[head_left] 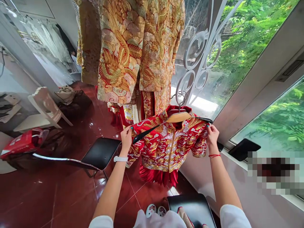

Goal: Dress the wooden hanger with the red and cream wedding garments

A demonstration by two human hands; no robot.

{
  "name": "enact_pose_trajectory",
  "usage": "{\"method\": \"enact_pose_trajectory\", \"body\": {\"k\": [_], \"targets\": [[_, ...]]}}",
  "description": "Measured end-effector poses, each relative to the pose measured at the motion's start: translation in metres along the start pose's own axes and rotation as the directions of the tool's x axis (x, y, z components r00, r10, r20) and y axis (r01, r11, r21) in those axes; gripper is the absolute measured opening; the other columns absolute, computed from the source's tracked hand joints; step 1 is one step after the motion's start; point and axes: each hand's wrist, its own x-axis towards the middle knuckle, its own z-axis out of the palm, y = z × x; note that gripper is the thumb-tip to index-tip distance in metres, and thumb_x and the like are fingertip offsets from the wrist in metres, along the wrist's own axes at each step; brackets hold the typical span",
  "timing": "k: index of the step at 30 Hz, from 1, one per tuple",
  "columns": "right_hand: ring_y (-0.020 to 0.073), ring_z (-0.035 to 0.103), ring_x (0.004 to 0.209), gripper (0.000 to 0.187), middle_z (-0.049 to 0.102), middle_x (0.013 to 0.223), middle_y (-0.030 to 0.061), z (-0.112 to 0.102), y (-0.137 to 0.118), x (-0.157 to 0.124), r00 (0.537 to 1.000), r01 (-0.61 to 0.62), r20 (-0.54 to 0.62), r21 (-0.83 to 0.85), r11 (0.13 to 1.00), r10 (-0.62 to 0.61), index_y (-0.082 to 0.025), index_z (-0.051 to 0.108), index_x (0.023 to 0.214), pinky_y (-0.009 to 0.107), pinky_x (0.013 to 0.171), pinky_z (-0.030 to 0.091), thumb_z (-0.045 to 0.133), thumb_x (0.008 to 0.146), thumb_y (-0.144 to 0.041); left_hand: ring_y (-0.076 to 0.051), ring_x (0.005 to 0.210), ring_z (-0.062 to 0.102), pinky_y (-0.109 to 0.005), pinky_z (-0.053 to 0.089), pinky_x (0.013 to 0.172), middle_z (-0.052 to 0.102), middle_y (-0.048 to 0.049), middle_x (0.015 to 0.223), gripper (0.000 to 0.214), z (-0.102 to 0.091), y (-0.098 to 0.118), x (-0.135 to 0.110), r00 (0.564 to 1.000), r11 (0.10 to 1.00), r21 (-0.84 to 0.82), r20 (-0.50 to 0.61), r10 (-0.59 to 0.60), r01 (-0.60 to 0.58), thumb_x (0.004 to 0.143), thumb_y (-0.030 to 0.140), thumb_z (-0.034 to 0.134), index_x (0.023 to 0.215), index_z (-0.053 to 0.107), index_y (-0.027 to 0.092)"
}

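Observation:
A red jacket [169, 145] with gold embroidery and a red fringe hangs on a wooden hanger [177, 117] with black ends, held up in front of me. My left hand [126, 136] grips the jacket's left shoulder at the hanger's end, fingers closed. My right hand [212, 133] pinches the right shoulder by the other end. A white band sits on my left wrist, a red string on my right. Above hangs a larger gold embroidered robe [133, 50].
A black chair [101, 152] stands on the glossy red-brown tile floor to the left, another black seat [193, 207] right below me. A red bag [22, 143] and white stool [46, 106] lie far left. A window with a white scroll grille [201, 57] lines the right side.

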Motion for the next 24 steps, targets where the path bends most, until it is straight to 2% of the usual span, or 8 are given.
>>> {"method": "enact_pose_trajectory", "body": {"k": [10, 12, 15, 17, 18, 19, 21, 24], "targets": [[0.0208, 0.065, 0.076, 0.052, 0.066, 0.079, 0.0014, 0.006, 0.009, 0.018, 0.964, -0.11, 0.242, -0.024, 0.994, 0.113, -0.021, 0.062, 0.087, 0.037, 0.076, 0.055, 0.072, 0.068, -0.068, -0.02, 0.073, 0.06, -0.032, 0.051, 0.073, 0.064, -0.0034, 0.07, 0.033, 0.009, -0.01, -0.004, 0.997, 0.996, 0.04, 0.011, -0.077, 0.077, 0.086, 0.045, 0.053, 0.071, 0.065, 0.018], [0.0236, 0.066, 0.09, 0.049, 0.068, 0.092, 0.0048, -0.008, 0.011, 0.001, 0.976, -0.041, 0.21, -0.092, 0.995, 0.06, -0.021, 0.063, 0.096, 0.04, 0.087, 0.054, 0.068, 0.073, -0.064, -0.024, 0.091, 0.063, -0.038, 0.051, 0.09, 0.068, -0.0072, 0.088, 0.032, 0.005, -0.021, -0.035, 0.992, 0.994, 0.099, -0.126, -0.026, 0.039, 0.089, 0.042, 0.049, 0.089, 0.069, 0.017], [0.0281, 0.062, 0.114, 0.049, 0.063, 0.12, 0.0121, -0.031, 0.026, -0.069, 0.987, 0.098, -0.094, -0.28, 0.955, -0.129, -0.02, 0.056, 0.121, 0.048, 0.101, 0.048, 0.057, 0.086, -0.054, -0.03, 0.118, 0.056, -0.052, 0.041, 0.108, 0.063, -0.0139, 0.109, 0.041, 0.0, -0.047, -0.122, 0.939, 0.968, 0.251, -0.332, 0.091, -0.005, 0.096, 0.041, 0.034, 0.107, 0.067, 0.018], [0.0332, 0.055, 0.125, 0.051, 0.054, 0.136, 0.0177, -0.036, 0.044, -0.133, 0.915, 0.082, -0.314, -0.471, 0.878, -0.254, -0.021, 0.049, 0.136, 0.056, 0.103, 0.045, 0.044, 0.093, -0.048, -0.034, 0.118, 0.054, -0.057, 0.038, 0.11, 0.061, -0.0146, 0.108, 0.028, 0.006, -0.065, -0.179, 0.972, 0.922, 0.373, -0.161, 0.173, -0.102, 0.089, 0.042, 0.05, 0.099, 0.069, 0.022], [0.0367, 0.049, 0.132, 0.053, 0.05, 0.141, 0.0188, -0.033, 0.054, -0.163, 0.91, 0.099, -0.28, -0.571, 0.815, -0.306, -0.022, 0.047, 0.14, 0.061, 0.105, 0.041, 0.041, 0.093, -0.045, -0.034, 0.119, 0.054, -0.057, 0.037, 0.112, 0.061, -0.0139, 0.107, 0.021, 0.013, -0.072, -0.197, 0.985, 0.903, 0.4, 0.003, 0.171, -0.158, 0.086, 0.039, 0.057, 0.095, 0.07, 0.026], [0.0404, 0.046, 0.135, 0.055, 0.051, 0.142, 0.0192, -0.026, 0.064, -0.188, 0.947, 0.199, -0.068, -0.647, 0.736, -0.315, -0.023, 0.049, 0.14, 0.066, 0.108, 0.036, 0.044, 0.09, -0.046, -0.035, 0.122, 0.052, -0.057, 0.034, 0.114, 0.062, -0.0139, 0.11, 0.018, 0.022, -0.077, -0.206, 0.977, 0.889, 0.412, 0.153, 0.149, -0.2, 0.085, 0.036, 0.059, 0.094, 0.072, 0.028], [0.044, 0.039, 0.14, 0.056, 0.051, 0.145, 0.0181, -0.001, 0.077, -0.213, 0.913, 0.381, 0.387, -0.693, 0.611, -0.13, -0.024, 0.053, 0.141, 0.071, 0.112, 0.024, 0.047, 0.089, -0.045, -0.038, 0.134, 0.046, -0.059, 0.028, 0.119, 0.061, -0.0155, 0.126, 0.026, 0.045, -0.079, -0.195, 0.94, 0.869, 0.442, 0.332, 0.071, -0.222, 0.085, 0.034, 0.059, 0.105, 0.073, 0.027], [0.0419, 0.025, 0.149, 0.059, 0.043, 0.156, 0.0187, 0.043, 0.079, -0.203, 0.849, 0.421, 0.522, -0.766, 0.487, 0.087, -0.016, 0.046, 0.149, 0.072, 0.117, 0.01, 0.036, 0.096, -0.039, -0.041, 0.149, 0.029, -0.062, 0.02, 0.123, 0.045, -0.0188, 0.154, 0.049, 0.074, -0.072, -0.138, 0.913, 0.846, 0.492, 0.407, -0.016, -0.204, 0.09, 0.035, 0.054, 0.135, 0.061, 0.017]]}}
